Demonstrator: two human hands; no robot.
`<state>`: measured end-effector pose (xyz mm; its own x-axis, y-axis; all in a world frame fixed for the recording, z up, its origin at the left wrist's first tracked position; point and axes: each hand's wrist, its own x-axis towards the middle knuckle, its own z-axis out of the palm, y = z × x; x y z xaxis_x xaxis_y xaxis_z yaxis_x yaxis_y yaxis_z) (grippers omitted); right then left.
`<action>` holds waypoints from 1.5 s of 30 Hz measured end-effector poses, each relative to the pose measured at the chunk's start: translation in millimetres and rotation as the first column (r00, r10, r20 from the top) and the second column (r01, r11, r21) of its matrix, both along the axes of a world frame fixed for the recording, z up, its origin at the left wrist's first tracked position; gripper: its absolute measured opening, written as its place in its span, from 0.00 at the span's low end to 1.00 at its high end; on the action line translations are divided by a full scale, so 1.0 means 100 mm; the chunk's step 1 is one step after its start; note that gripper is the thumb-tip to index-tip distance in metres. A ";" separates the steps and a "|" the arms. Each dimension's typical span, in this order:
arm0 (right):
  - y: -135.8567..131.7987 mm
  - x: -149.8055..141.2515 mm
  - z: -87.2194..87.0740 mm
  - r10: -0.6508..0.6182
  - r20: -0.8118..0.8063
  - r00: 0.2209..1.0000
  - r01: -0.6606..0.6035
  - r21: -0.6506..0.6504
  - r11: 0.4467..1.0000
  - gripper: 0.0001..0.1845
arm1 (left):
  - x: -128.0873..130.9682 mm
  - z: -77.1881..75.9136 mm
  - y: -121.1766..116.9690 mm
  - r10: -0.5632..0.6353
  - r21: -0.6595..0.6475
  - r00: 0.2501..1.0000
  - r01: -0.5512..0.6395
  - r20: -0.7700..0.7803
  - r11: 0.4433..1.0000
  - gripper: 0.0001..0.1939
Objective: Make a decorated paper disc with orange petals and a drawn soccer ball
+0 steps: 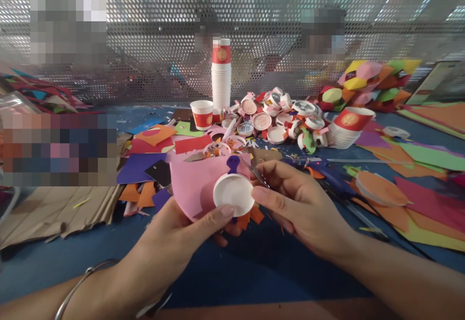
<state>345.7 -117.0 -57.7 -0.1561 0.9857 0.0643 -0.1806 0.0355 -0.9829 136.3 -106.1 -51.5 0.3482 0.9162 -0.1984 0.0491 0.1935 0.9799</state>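
My left hand (198, 225) is closed on a sheet of pink paper (192, 184) and a round white paper cup bottom (232, 191), its thumb pressing on the round piece's lower edge. A dark purple paper shape (233, 163) with a rounded head sticks up behind that rim. My right hand (296, 199) is closed on a thin, dark, pointed metal blade (258, 172); its handle is hidden by the fingers. The right thumb meets the right edge of the cup bottom. Orange paper scraps (250, 217) show beneath the held pieces.
Behind my hands are a tall cup stack (221, 83), a single red-and-white cup (202, 115) and a heap of cut cup bottoms (261, 121). A tilted cup stack (350, 126) and a purple glue gun (332, 177) lie right. Cardboard (65, 213) lies left; perforated metal (145, 58) stands behind.
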 end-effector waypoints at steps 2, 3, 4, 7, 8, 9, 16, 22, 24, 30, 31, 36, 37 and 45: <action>0.01 0.00 0.00 -0.004 -0.012 1.000 0.004 -0.007 1.000 0.18 | -0.02 0.01 0.02 0.054 -0.007 0.999 -0.054 -0.006 0.998 0.17; 0.01 0.00 0.00 -0.005 -0.027 1.000 0.004 -0.015 1.000 0.18 | -0.03 0.02 0.04 0.067 -0.004 0.998 -0.067 -0.005 0.998 0.18; 0.01 0.00 -0.01 -0.003 -0.044 0.999 0.002 -0.026 1.000 0.18 | -0.05 0.03 0.05 0.070 0.001 0.998 -0.070 -0.006 0.998 0.18; 0.01 0.01 -0.03 0.009 -0.087 0.996 -0.013 -0.049 0.999 0.17 | -0.08 0.05 0.10 0.062 0.041 0.998 -0.061 -0.019 0.997 0.17; 0.00 0.01 -0.03 0.020 -0.096 0.995 -0.025 -0.054 0.998 0.17 | -0.09 0.06 0.12 0.064 0.059 0.998 -0.062 -0.024 0.996 0.17; 0.00 0.01 -0.04 0.031 -0.104 0.994 -0.037 -0.063 0.997 0.17 | -0.10 0.07 0.14 0.072 0.077 0.997 -0.069 -0.030 0.995 0.17; 0.00 0.01 -0.03 0.083 -0.115 0.990 -0.094 -0.095 0.991 0.16 | -0.13 0.08 0.18 0.039 0.106 0.989 -0.024 -0.141 0.994 0.17; -0.01 0.02 -0.03 0.107 -0.125 0.986 -0.119 -0.093 0.989 0.16 | -0.14 0.07 0.19 -0.026 0.098 0.983 0.045 -0.179 0.994 0.17; -0.01 0.02 -0.03 0.114 -0.127 0.985 -0.126 -0.095 0.987 0.17 | -0.13 0.08 0.19 -0.040 0.089 0.984 0.056 -0.173 0.995 0.17; -0.01 0.01 -0.03 0.130 -0.152 0.980 -0.144 -0.086 0.986 0.17 | -0.12 0.09 0.17 -0.057 0.032 0.992 0.061 -0.113 0.998 0.17; -0.01 0.01 -0.03 0.135 -0.156 0.978 -0.149 -0.081 0.986 0.17 | -0.12 0.09 0.17 -0.063 0.011 0.995 0.064 -0.084 0.998 0.16; -0.02 0.02 -0.05 0.141 -0.157 0.978 -0.155 -0.083 0.984 0.18 | -0.11 0.07 0.17 -0.095 -0.049 0.995 0.096 0.010 0.994 0.15; -0.02 0.02 -0.06 0.144 -0.158 0.977 -0.158 -0.081 0.984 0.19 | -0.11 0.06 0.18 -0.098 -0.048 0.995 0.099 0.009 0.994 0.15; -0.02 0.02 -0.04 0.156 -0.177 0.972 -0.169 -0.057 0.984 0.18 | -0.11 0.06 0.18 -0.071 0.063 0.994 0.076 -0.085 0.995 0.15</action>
